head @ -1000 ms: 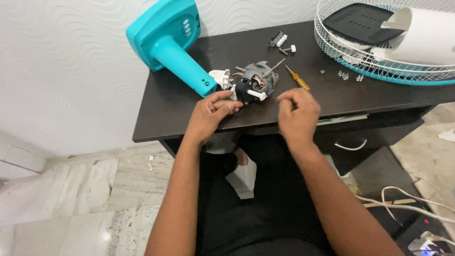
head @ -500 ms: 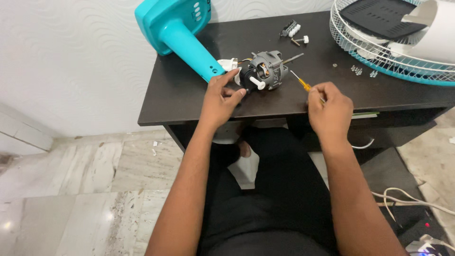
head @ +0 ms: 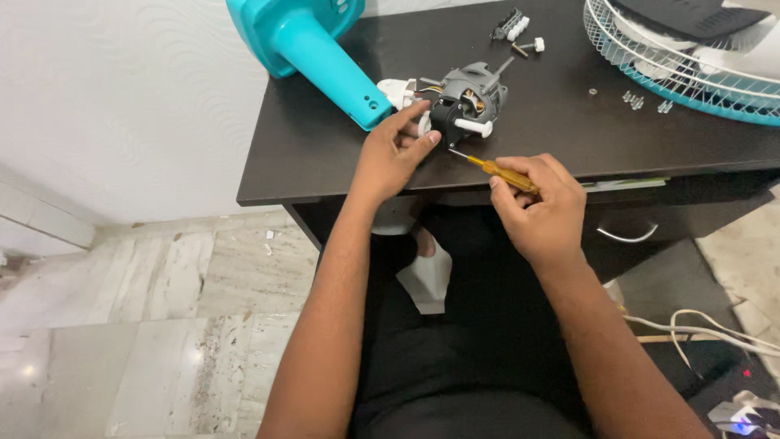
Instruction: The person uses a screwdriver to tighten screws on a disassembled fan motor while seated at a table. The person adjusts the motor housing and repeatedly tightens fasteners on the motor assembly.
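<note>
My left hand (head: 392,158) pinching the near side of the grey fan motor (head: 467,102) on the dark desk (head: 325,154), my right hand (head: 540,207) closed round a yellow-handled screwdriver (head: 496,169), tip just beside the motor, turquoise fan stand (head: 317,45) behind, wire fan guard (head: 691,69) far right

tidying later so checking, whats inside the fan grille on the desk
Inside the fan grille lie a dark flat piece and a white curved part, probably a blade. The frame's edge cuts off the rest, and whatever lies beneath those parts is covered.
</note>
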